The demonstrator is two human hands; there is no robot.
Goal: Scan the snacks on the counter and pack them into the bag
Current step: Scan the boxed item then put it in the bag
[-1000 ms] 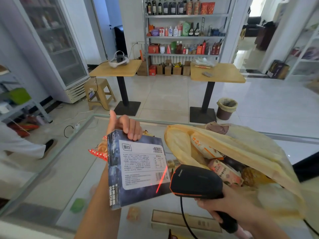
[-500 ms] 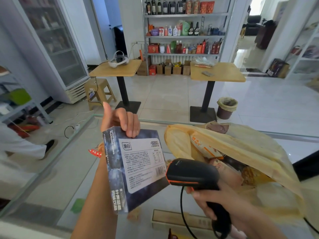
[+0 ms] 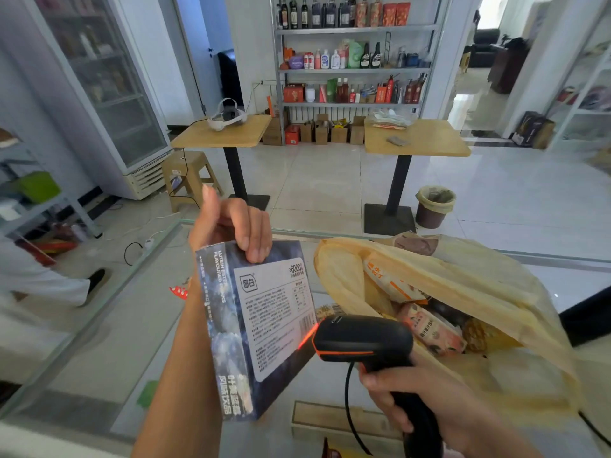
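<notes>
Left grip raised, thumb up, fingers curled in a clasp, right grip lower, fingers wrapped tight

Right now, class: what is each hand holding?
Left hand: grips the dark blue cardboard box by its top.
Right hand: grips the black plastic barcode scanner.

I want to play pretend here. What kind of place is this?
Probably a small shop. The shelf rack holds rows of bottles, the right hand grips a barcode scanner aimed at a box, and the bag holds snack packets.
</notes>
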